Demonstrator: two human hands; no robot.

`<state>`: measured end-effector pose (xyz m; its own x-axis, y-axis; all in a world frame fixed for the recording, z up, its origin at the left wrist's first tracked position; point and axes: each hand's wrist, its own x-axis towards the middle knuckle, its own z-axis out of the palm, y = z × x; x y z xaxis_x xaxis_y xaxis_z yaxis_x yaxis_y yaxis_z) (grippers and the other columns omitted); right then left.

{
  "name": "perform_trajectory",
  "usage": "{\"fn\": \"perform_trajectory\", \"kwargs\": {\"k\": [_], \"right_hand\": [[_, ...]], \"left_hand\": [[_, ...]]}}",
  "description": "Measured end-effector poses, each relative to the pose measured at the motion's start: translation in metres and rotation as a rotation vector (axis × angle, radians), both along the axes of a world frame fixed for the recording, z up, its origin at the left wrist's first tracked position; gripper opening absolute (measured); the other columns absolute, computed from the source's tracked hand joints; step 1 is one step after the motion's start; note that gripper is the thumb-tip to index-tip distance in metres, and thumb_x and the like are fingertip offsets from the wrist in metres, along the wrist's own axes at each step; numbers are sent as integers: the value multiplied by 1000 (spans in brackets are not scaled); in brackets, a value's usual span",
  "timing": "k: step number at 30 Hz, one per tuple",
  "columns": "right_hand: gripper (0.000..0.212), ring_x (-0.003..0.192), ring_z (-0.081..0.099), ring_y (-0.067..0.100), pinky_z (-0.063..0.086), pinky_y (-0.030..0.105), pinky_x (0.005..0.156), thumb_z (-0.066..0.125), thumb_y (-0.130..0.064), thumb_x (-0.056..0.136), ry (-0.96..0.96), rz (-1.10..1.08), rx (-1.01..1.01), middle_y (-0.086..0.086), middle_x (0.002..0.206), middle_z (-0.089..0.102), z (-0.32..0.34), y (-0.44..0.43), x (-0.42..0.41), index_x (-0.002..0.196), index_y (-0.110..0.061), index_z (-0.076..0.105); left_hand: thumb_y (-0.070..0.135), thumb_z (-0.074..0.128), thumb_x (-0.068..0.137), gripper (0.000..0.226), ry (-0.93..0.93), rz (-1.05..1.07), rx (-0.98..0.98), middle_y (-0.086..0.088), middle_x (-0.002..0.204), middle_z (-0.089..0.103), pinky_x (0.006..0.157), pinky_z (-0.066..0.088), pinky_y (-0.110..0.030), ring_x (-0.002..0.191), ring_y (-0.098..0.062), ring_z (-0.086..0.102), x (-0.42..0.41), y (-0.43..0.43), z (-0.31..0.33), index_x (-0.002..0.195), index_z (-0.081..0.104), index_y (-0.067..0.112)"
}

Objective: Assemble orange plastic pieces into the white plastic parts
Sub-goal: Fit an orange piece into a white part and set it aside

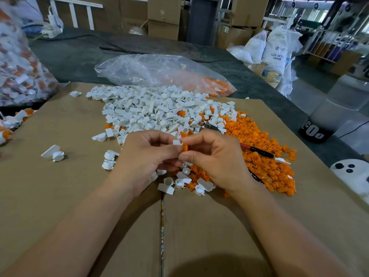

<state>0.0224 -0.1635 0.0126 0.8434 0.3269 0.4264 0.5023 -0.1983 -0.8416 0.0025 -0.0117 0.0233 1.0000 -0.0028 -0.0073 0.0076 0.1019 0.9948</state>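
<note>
Indoors, over cardboard near stacked boxes, left hand pinches white part, right hand orange piece.

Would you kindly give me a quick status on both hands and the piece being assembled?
Left hand pinches white part. Right hand pinches orange piece against it. Pile of loose parts beyond, nothing blocking.

A small white part and orange piece meet above heaps of both.
</note>
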Motion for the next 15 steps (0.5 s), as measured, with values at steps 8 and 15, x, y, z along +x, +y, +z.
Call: {"fn": "perform_trajectory", "kwargs": {"k": [8,15], "right_hand": [[43,83,69,9,54,23,77,78,-6,62,44,37,67,-11,91,68,0,0,1,95,-31,63],[41,80,68,6,54,21,76,70,6,72,1,40,33,-10,86,68,-2,-1,3,95,-28,63]], "left_hand": [[-4,68,73,12,2,29,-19,-8,54,65,45,50,-19,45,-16,62,2,1,1,67,65,5],[-2,69,71,13,44,20,-18,-7,54,64,40,46,-18,42,-13,59,3,2,1,64,66,8]]}}
